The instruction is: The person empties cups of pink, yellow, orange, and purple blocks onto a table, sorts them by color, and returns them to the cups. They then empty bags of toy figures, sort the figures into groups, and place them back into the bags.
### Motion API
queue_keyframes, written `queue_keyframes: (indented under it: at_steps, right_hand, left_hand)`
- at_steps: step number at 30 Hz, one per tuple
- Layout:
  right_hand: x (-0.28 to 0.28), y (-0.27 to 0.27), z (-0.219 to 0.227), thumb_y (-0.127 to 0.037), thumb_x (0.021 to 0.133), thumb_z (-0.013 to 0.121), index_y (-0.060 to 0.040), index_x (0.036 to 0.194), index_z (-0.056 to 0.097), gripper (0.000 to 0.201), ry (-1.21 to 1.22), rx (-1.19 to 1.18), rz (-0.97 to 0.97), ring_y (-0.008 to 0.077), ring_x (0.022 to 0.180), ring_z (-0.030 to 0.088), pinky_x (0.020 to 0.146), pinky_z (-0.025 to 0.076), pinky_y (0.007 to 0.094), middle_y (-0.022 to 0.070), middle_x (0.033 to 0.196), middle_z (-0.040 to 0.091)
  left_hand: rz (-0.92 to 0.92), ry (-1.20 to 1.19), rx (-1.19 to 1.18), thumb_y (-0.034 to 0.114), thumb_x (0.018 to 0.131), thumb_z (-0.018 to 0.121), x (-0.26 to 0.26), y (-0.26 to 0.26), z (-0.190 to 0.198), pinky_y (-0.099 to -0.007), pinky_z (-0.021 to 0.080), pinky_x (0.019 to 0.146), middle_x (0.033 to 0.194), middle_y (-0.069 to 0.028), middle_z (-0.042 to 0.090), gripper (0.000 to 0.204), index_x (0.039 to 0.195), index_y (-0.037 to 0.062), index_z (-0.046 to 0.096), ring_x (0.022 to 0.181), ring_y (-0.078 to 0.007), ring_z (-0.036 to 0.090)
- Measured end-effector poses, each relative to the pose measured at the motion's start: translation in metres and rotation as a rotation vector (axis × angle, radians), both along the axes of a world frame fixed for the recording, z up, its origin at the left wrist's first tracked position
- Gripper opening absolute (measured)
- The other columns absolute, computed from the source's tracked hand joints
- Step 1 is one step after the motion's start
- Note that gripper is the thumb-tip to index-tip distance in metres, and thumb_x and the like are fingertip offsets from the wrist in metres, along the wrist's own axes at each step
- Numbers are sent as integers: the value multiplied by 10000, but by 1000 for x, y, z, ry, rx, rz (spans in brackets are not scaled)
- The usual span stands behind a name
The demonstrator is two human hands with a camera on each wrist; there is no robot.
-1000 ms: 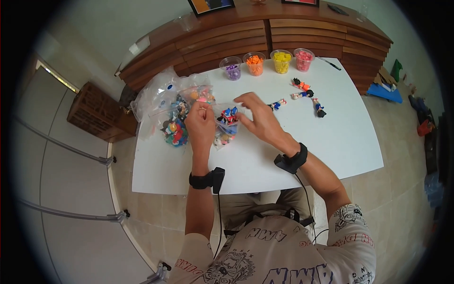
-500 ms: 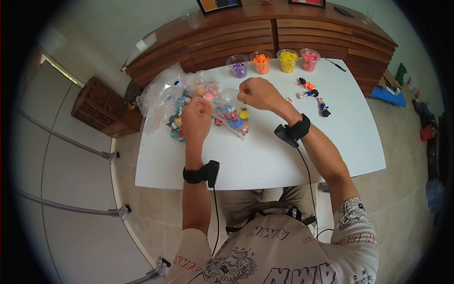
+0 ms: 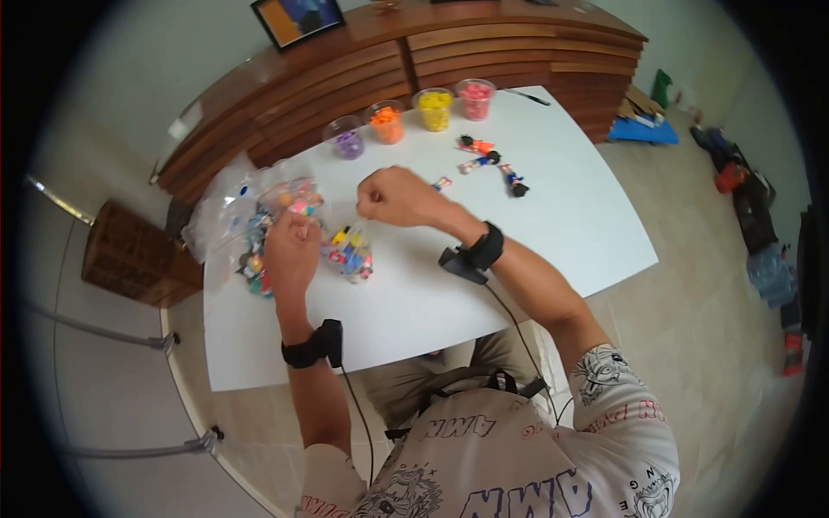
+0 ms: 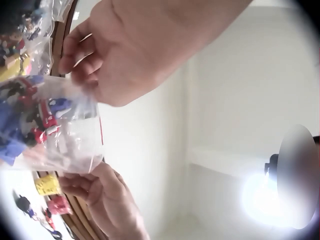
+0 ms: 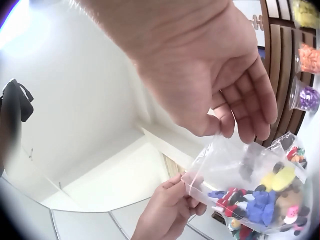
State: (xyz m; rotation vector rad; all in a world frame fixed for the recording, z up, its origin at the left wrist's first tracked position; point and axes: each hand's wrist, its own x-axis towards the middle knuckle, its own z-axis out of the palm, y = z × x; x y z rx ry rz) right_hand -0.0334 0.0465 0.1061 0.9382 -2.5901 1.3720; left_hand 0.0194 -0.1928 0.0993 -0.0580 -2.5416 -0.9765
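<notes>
A clear zip bag of small toy figures hangs between both hands above the white table. Blue, red, yellow and pink figures show through its plastic in the right wrist view. My left hand pinches one upper corner of the bag. At the opposite corner, my right hand pinches the plastic between thumb and index finger, its other fingers loosely bent. Left of my left hand lie more bagged figures. Several loose toy figures lie beyond my right hand, one partly covered by it.
Along the far table edge stand clear cups of purple, orange, yellow and pink pieces. A black pen lies beside them. A large clear plastic bag is at the left. Behind stands a wooden cabinet.
My right hand, earlier spread beside the bag, now pinches its corner, and the bag is stretched between both hands. The head view has turned, shifting the table leftward.
</notes>
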Motion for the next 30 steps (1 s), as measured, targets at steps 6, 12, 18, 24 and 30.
queue_keyframes:
  at_steps: [6, 12, 18, 24, 30]
  right_hand:
    - [7, 51, -18, -294, 931, 712, -8, 904, 731, 287, 36, 21, -106, 298, 726, 705, 690, 542, 402, 144, 801, 740]
    - [-2, 188, -92, -327, 871, 805, -71, 1106, 712, 360, 188, 606, -877, 334, 925, 726, 798, 575, 455, 140, 993, 734]
    - [-1, 205, -65, -150, 874, 729, -79, 1145, 707, 282, 35, 500, -642, 341, 946, 691, 821, 564, 442, 140, 1023, 685]
    - [-63, 185, -109, -36, 886, 663, -48, 1281, 622, 398, 538, 630, -431, 334, 1007, 685, 885, 579, 432, 143, 1075, 688]
    - [-29, 159, -57, -44, 905, 679, -31, 1331, 603, 433, 267, 438, -306, 362, 1026, 690, 898, 554, 461, 186, 1143, 697]
  left_hand:
    - [14, -36, 56, 81, 991, 645, 10, 22, 11, -263, 415, 587, 681, -7, 579, 97, 940, 8, 608, 619, -66, 514]
    - [22, 14, 95, 74, 999, 659, 13, 25, 8, -255, 391, 578, 685, 5, 556, 118, 930, 4, 595, 618, -64, 486]
    - [-9, 38, 168, 30, 976, 653, 9, 29, 1, -298, 378, 537, 613, -46, 544, 86, 919, 0, 595, 551, -94, 487]
    - [30, 72, 117, 61, 953, 682, 11, 27, 3, -336, 391, 530, 597, -75, 547, 89, 904, 17, 621, 523, -155, 493]
    - [65, 60, 51, 132, 917, 729, 16, 30, 6, -413, 431, 532, 579, -89, 557, 149, 857, 43, 625, 512, -267, 556]
